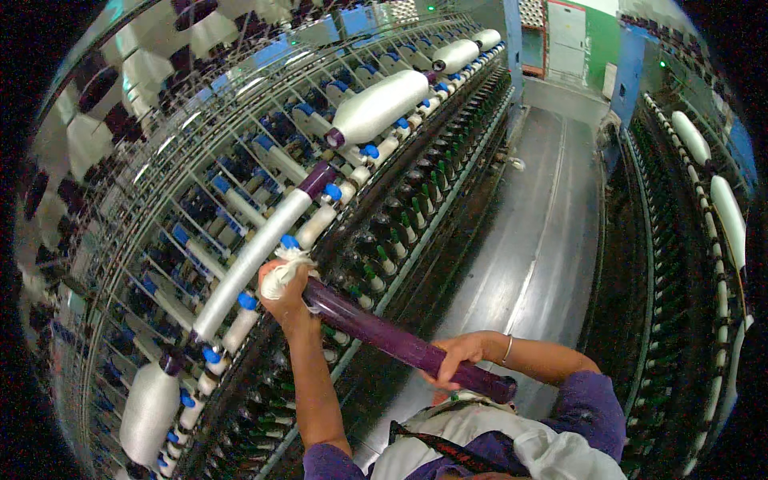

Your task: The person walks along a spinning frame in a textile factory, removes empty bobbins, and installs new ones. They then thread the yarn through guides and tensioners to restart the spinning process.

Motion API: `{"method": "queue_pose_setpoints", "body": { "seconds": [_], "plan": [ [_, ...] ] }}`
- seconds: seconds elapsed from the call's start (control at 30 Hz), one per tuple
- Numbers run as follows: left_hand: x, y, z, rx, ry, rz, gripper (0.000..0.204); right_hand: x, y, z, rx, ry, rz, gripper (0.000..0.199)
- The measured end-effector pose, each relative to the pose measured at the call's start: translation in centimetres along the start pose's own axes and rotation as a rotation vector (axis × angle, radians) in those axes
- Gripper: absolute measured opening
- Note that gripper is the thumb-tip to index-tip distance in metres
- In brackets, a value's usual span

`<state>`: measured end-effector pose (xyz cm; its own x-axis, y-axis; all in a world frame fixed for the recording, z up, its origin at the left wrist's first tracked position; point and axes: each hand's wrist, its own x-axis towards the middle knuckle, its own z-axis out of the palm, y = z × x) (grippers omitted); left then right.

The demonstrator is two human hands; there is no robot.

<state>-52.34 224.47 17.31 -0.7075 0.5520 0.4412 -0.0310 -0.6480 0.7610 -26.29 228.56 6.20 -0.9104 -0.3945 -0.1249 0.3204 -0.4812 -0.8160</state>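
A bare, glossy purple bobbin tube (376,332) slants across in front of me, its far end beside my left hand. My right hand (464,356) is closed round the tube near its lower right end, close to my body. Bunched white fibre (286,276) fills my left hand (282,298), whose fingers are closed on it; whether they also grip the tube's end is hidden. Just beyond that hand, a thinly wound white roving bobbin (256,254) with a purple end lies along the machine's rail.
Fuller white roving bobbins (380,108) lie farther along the spinning frame, and another (150,412) is at lower left. Blue-capped rollers (290,242) and rows of green-topped spindles (400,240) run below. A metal-floored aisle (520,240) separates this frame from a second machine (680,240).
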Motion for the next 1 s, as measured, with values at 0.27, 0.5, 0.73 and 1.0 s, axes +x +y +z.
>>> {"method": "queue_pose_setpoints", "body": {
  "seconds": [0.27, 0.5, 0.73, 1.0],
  "plan": [
    [7.6, -2.9, 0.9, 0.293, -0.022, 0.290, 0.014, -4.8, -1.5, -4.9, -0.103, 0.200, 0.069, 0.042],
    [13.3, -5.9, 3.7, 1.852, -0.319, 0.517, 0.060, -9.8, 0.4, -11.2, -1.090, 1.156, 0.010, 0.051],
    [9.7, -0.4, 12.0, 1.943, -0.426, 0.552, 0.055, -11.2, -1.7, -15.7, -1.215, 1.251, 0.060, 0.063],
    [-6.0, 7.7, 7.4, 1.013, 0.366, 0.307, 0.050, 0.1, -15.9, -14.0, -1.801, 1.073, -0.687, 0.049]
  ]
}}
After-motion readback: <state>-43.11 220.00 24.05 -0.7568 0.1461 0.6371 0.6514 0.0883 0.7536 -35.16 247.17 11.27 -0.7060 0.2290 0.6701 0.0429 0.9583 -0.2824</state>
